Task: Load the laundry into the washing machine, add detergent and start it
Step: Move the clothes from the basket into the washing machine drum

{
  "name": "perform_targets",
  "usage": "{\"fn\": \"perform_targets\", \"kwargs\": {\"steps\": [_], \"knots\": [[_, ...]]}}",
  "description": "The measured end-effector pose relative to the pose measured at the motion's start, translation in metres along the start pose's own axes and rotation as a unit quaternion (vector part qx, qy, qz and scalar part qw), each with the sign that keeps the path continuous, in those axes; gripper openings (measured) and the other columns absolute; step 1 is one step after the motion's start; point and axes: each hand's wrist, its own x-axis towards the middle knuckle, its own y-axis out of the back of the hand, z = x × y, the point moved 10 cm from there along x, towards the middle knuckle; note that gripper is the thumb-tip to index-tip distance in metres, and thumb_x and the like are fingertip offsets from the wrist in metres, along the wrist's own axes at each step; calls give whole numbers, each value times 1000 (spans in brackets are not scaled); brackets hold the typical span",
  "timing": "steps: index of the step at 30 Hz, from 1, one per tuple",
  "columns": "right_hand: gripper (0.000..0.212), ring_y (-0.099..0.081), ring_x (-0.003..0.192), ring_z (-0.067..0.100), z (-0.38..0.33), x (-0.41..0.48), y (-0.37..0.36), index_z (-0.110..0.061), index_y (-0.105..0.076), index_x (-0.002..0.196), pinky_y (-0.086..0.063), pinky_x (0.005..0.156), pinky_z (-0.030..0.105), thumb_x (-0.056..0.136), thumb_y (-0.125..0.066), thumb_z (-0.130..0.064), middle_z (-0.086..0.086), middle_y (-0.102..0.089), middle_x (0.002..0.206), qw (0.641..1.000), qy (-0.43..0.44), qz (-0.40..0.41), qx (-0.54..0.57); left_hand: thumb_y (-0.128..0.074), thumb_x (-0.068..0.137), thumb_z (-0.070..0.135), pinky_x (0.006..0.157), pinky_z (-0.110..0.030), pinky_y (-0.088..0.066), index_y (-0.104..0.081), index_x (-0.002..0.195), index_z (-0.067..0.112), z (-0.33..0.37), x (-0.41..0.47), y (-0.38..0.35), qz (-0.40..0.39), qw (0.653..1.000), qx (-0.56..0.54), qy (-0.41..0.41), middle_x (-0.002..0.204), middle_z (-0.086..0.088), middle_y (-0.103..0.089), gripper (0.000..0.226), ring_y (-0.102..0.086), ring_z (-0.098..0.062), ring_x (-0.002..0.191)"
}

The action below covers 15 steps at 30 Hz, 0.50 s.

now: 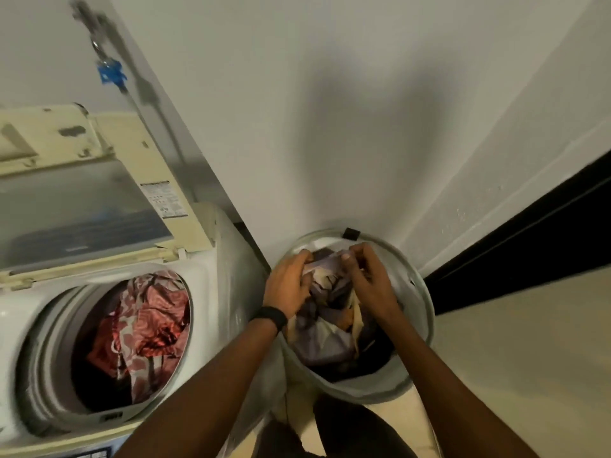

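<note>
The biggest risk lies with the washing machine [211, 292]. Its drum looks well filled already, and forcing the whole bundle in on top could overload it or leave cloth draped over the rim, where the lid [82, 200] would catch it. Next, the hamper [426, 312] appears soft-walled and light. A hard pull on tangled pieces could tip it or drag it along the floor. The smallest risk is that a loose item slips from the armful during the carry across and drops into the gap between the hamper and the machine.

The machine stands to the person's left with its lid raised, and the open drum holds a crumpled red and pink patterned cloth [145, 325] with dark fabric beneath it. The round hamper sits just beside it, against the wall, and holds the rest of the laundry [327, 338], a heap of purple-grey and tan pieces. Both hands are inside it. The left hand [288, 285], above a black wristband [271, 318], curls into the heap, and the right hand [368, 282] pinches a pale fold near the far rim. No detergent is in view.
</note>
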Motion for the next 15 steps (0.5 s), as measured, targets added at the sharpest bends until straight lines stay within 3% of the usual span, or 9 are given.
{"fn": "perform_targets", "kwargs": {"steps": [2, 5, 8, 10, 12, 13, 15], "knots": [[16, -56, 73, 10, -34, 9, 11, -13, -56, 96, -48, 67, 27, 107, -55, -25, -4, -59, 79, 999, 27, 38, 24, -64, 94, 11, 87, -41, -55, -60, 129, 19, -2, 6, 27, 30, 999, -15, 5, 114, -5, -64, 36, -63, -26, 101], [21, -49, 70, 8, -84, 19, 30, -5, -51, 91, -42, 63, 24, 106, -55, -19, -6, -51, 75, 993, 77, 74, 50, -65, 96, 14, 82, -42, -58, -63, 114, 21, -12, 9, 57, 53, 996, -48, 43, 109, 0, -59, 19, -62, -21, 92], [22, -48, 69, 8, -116, 19, 57, -7, -49, 85, -41, 62, 28, 104, -59, -16, -7, -49, 72, 984, 116, 130, 45, -64, 98, 13, 69, -30, -51, -63, 94, 22, -15, 3, 85, 106, 983, -123, 86, 86, 5, -59, 10, -57, -11, 75], [21, -50, 66, 7, -119, 19, 69, -13, -51, 91, -43, 61, 29, 96, -67, -25, -6, -51, 73, 983, 111, 149, -12, -67, 98, 16, 63, -22, -43, -62, 85, 21, -2, 3, 102, 117, 974, -182, 66, 71, 12, -57, 15, -52, -2, 66], [41, -59, 75, 6, -114, 21, 61, -23, -54, 113, -49, 67, 27, 81, -73, -42, -4, -61, 86, 986, 91, 100, -94, -69, 97, 23, 62, -21, -42, -60, 79, 27, 26, 9, 119, 103, 973, -206, -1, 69, 14, -59, 20, -54, -1, 67], [62, -61, 90, 8, -109, 22, 49, -27, -52, 129, -50, 78, 26, 75, -74, -49, -1, -62, 102, 983, 103, 54, -145, -70, 96, 29, 63, -22, -44, -62, 79, 30, 40, 13, 122, 82, 976, -201, -30, 70, 15, -62, 19, -57, 0, 68], [91, -48, 124, 17, -104, 21, 15, -30, -40, 151, -39, 104, 30, 72, -78, -53, 5, -46, 137, 959, 152, -28, -239, -73, 92, 42, 66, -23, -48, -70, 85, 32, 66, 20, 119, 21, 982, -176, -65, 76, 15, -69, 13, -63, -1, 72]]}}
